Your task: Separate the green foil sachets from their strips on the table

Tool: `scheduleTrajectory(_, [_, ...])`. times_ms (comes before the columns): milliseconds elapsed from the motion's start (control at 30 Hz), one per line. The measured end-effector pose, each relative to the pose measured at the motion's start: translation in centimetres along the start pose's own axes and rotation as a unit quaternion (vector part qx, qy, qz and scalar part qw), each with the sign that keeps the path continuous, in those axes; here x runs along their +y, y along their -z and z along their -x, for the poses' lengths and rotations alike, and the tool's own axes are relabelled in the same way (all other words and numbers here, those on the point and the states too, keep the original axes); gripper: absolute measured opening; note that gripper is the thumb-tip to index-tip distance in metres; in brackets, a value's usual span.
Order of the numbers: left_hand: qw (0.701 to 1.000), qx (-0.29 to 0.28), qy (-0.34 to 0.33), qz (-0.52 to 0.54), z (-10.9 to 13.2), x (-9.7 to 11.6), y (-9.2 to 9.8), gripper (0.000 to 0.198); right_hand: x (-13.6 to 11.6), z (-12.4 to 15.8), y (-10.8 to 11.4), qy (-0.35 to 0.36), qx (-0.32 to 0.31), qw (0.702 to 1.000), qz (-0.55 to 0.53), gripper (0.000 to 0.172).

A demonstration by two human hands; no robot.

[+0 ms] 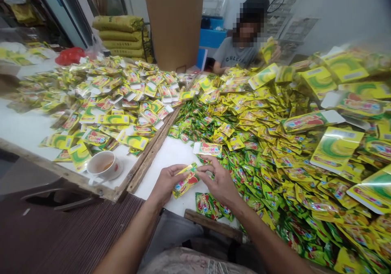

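Near the front edge of the white table, my left hand [168, 183] holds a small yellow and green box [185, 181] by its left side. At the box's upper right end, my right hand [218, 180] has its thumb and fingers pressed together on the box's end. Just beyond my right fingers lies another printed box [207, 149] with a white flap. Shiny green sachets [210, 205] lie by the table edge under my right wrist. A large heap of green and yellow sachets [269, 164] spreads to the right.
On the left table, a white cup [104, 166] of brown drink stands near a pile of boxes [100, 99]. A wooden rim [149, 143] runs between the tables. Across the heap sits a person [236, 54] in a grey shirt. Yellow sacks [122, 38] are stacked behind.
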State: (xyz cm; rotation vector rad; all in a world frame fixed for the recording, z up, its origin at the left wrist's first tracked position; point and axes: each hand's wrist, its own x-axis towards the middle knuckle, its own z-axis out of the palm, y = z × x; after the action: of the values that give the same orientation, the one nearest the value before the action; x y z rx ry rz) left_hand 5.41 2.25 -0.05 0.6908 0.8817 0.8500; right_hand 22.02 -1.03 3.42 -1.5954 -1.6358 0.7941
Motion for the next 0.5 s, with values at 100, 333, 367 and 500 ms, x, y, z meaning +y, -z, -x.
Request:
scheduleTrajectory(100, [1.000, 0.006, -0.009, 0.003, -0.1, 0.0, -0.7, 0.034, -0.3, 0.4, 0.0, 0.003, -0.019, 1.000, 0.020, 0.050])
scheduleTrajectory(333, [0.999, -0.026, -0.013, 0.030, -0.6, 0.8, -2.5, 0.035, 1.1, -1.4, -0.3, -0.068, -0.063, 0.980, -0.178, 0.063])
scheduleTrajectory(367, [0.999, -0.044, -0.003, 0.018, -0.8, 0.8, -2.6, 0.035, 1.4, -1.8, -0.4, -0.081, -0.067, 0.971, -0.217, 0.066])
scheduleTrajectory(500, [0.988, -0.060, 0.022, -0.140, -1.8, 3.2, -2.4, 0.030, 2.6, -2.5, -0.4, -0.075, -0.004, 0.956, -0.284, 0.068])
